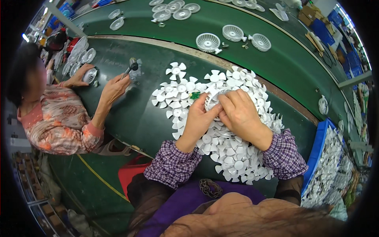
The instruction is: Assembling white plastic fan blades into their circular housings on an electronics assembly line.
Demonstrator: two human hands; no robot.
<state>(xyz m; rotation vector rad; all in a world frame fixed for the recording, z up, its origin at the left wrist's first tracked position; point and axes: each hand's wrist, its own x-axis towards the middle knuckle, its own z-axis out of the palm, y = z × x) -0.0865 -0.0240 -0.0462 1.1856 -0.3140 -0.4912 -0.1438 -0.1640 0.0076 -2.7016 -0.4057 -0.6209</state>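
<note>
My left hand (197,120) is closed round a white round slatted fan housing (212,98), held above a heap of small white fan blades (239,152). A small green circuit board (195,95) sticks out on the left of the housing, by my left fingertips. Over the housing's open side, my right hand (241,114) has its fingers drawn together, with the fingertips down at its middle. Whether those fingers pinch a small part I cannot make out. Most of the housing's inside is hidden by my right hand.
Left of me a co-worker holds a hammer-like tool (129,69) and a white housing (90,76). Several housings (208,42) lie on the green belt (173,29) beyond the table. A blue bin (316,158) full of white parts stands at my right.
</note>
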